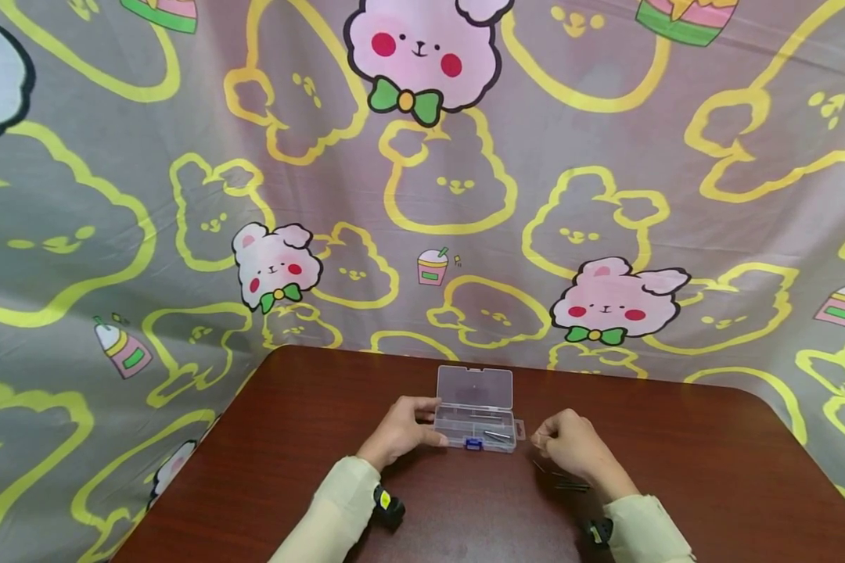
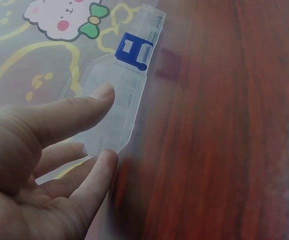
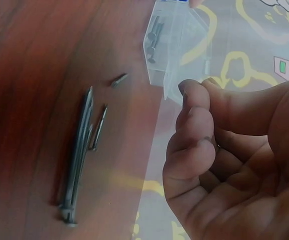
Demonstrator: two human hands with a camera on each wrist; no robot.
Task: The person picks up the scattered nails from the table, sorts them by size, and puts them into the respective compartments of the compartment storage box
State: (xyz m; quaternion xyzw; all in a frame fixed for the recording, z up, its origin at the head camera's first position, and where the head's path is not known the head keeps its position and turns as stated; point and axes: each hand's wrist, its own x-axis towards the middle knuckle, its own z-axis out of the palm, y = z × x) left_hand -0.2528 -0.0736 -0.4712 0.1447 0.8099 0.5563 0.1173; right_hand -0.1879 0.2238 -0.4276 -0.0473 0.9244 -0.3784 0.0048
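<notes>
While the left hand grips the box, the yellow wrist label blurs.

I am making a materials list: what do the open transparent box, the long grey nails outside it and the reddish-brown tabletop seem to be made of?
Open transparent box: probably smooth plastic, since its thin walls are clear.
Long grey nails: metal, likely steel, with dull sheen on the shafts.
Reddish-brown tabletop: grain and soft gloss suggest varnished wood, but laminate is possible.
</notes>
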